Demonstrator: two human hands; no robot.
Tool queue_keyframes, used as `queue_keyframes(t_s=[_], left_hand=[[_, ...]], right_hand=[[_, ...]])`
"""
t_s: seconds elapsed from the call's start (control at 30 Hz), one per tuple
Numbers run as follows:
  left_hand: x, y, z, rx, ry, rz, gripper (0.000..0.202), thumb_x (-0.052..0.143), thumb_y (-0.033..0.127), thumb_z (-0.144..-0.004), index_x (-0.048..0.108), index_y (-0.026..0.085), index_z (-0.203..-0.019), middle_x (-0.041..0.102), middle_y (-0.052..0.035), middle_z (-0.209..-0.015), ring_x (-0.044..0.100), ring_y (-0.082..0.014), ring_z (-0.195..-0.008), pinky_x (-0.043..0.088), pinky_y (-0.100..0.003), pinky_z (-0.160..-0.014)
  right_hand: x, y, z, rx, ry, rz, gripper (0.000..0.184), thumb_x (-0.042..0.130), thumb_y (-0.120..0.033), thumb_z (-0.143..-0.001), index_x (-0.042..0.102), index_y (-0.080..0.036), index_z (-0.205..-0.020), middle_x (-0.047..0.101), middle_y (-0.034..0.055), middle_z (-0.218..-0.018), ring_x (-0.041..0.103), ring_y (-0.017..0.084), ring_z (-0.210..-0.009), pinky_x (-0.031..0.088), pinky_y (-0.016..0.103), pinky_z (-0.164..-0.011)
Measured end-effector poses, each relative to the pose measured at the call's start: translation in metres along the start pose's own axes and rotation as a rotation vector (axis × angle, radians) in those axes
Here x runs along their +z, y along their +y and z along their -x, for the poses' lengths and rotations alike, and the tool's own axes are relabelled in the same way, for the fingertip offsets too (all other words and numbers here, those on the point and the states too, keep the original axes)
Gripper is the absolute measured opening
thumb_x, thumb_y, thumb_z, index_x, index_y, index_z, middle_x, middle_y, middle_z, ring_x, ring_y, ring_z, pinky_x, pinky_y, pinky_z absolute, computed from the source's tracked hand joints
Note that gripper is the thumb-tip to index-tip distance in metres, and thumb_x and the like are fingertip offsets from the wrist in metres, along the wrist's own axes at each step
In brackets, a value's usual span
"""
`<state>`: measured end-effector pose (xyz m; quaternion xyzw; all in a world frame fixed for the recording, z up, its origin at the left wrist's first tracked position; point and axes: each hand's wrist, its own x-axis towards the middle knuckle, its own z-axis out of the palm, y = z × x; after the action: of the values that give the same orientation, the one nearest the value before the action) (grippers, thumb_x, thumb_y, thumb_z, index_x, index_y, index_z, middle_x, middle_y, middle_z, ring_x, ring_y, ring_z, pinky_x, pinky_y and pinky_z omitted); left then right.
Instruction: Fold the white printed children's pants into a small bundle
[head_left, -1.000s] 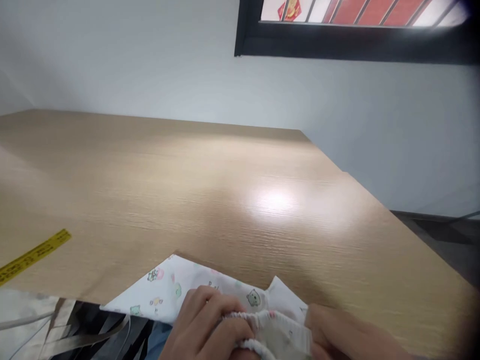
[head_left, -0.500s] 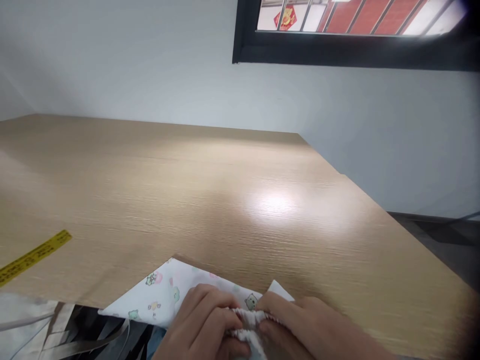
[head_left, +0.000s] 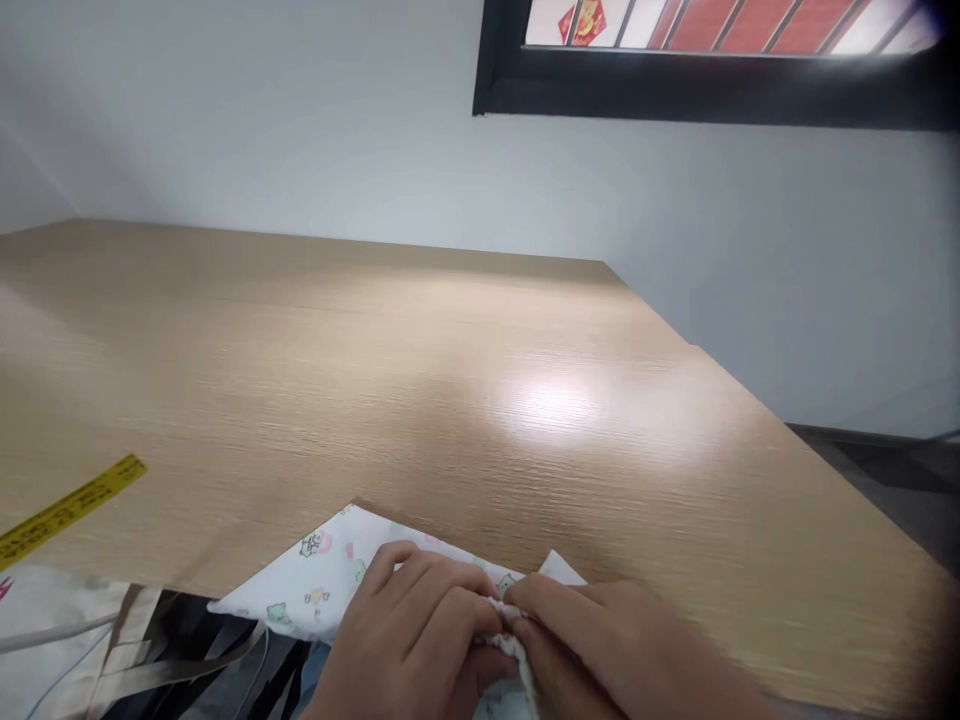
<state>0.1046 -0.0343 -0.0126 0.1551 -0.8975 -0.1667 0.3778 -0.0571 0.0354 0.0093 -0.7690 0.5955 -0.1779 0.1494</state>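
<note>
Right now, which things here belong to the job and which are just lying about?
In use: printed cloth, pinched at its gathered edge by left hand and right hand.
Lying about: yellow tape measure on the table; grey straps past its edge.

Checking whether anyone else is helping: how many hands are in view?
2. The left hand and the right hand meet at the near edge of the table, both pinching the printed cloth. No others show.

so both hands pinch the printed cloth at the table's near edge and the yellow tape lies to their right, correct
No: the head view shows the yellow tape to their left. The left hand and right hand do pinch the printed cloth at the near edge of the table.
</note>
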Motion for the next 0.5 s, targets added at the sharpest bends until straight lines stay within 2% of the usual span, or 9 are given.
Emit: queue_keyframes(t_s=[0.07, 0.2, 0.3, 0.37, 0.43, 0.5], left_hand=[[0.000, -0.001, -0.001, -0.002, -0.010, -0.003, 0.008, 0.047, 0.016, -0.086, 0.051, 0.015, -0.080, 0.059, 0.0009, -0.080, 0.054, -0.0090, -0.072, 0.040, -0.024, -0.067], [-0.002, 0.001, -0.004, -0.052, -0.019, -0.027, 0.012, 0.045, 0.018, -0.086, 0.050, 0.015, -0.076, 0.058, 0.0014, -0.074, 0.053, -0.0093, -0.067, 0.040, -0.024, -0.061], [-0.006, 0.002, -0.011, -0.131, -0.021, -0.118, 0.024, 0.037, 0.029, -0.090, 0.049, 0.016, -0.073, 0.055, 0.0023, -0.065, 0.051, -0.0102, -0.059, 0.039, -0.024, -0.054], [-0.009, 0.002, -0.016, -0.163, -0.021, -0.189, 0.029, 0.034, 0.037, -0.092, 0.052, 0.017, -0.080, 0.056, 0.0026, -0.067, 0.052, -0.0112, -0.060, 0.040, -0.024, -0.053], [-0.013, 0.000, -0.019, -0.138, -0.041, -0.236, 0.033, 0.034, 0.041, -0.091, 0.053, 0.018, -0.078, 0.056, 0.0024, -0.066, 0.052, -0.0122, -0.059, 0.040, -0.025, -0.051], [-0.018, -0.002, -0.022, -0.112, -0.082, -0.261, 0.037, 0.037, 0.042, -0.090, 0.050, 0.018, -0.066, 0.052, 0.0019, -0.060, 0.049, -0.0127, -0.054, 0.036, -0.025, -0.046]], right_hand=[[0.000, -0.001, -0.002, 0.019, -0.030, 0.007, 0.022, 0.033, -0.017, -0.082, 0.049, -0.013, -0.066, 0.051, 0.0027, -0.055, 0.038, 0.008, -0.040, 0.019, 0.025, -0.040], [-0.009, -0.009, -0.004, 0.082, -0.157, -0.002, 0.023, 0.031, -0.013, -0.086, 0.051, -0.013, -0.075, 0.056, 0.0029, -0.067, 0.048, 0.009, -0.051, 0.029, 0.022, -0.045], [-0.015, -0.013, -0.003, 0.039, -0.081, -0.032, 0.014, 0.042, -0.019, -0.084, 0.053, -0.014, -0.090, 0.059, 0.0018, -0.079, 0.055, 0.012, -0.065, 0.038, 0.022, -0.054], [-0.016, -0.012, 0.000, -0.005, -0.002, 0.009, 0.021, 0.052, -0.019, -0.075, 0.053, -0.015, -0.096, 0.059, 0.0020, -0.086, 0.056, 0.015, -0.073, 0.042, 0.023, -0.061], [-0.018, -0.008, 0.005, -0.039, 0.041, 0.100, 0.022, 0.049, -0.014, -0.071, 0.054, -0.016, -0.092, 0.057, 0.0031, -0.085, 0.055, 0.016, -0.074, 0.044, 0.024, -0.062], [-0.022, -0.003, 0.013, -0.075, 0.066, 0.165, 0.019, 0.040, -0.009, -0.072, 0.053, -0.016, -0.084, 0.055, 0.0030, -0.077, 0.053, 0.014, -0.065, 0.042, 0.023, -0.055]])
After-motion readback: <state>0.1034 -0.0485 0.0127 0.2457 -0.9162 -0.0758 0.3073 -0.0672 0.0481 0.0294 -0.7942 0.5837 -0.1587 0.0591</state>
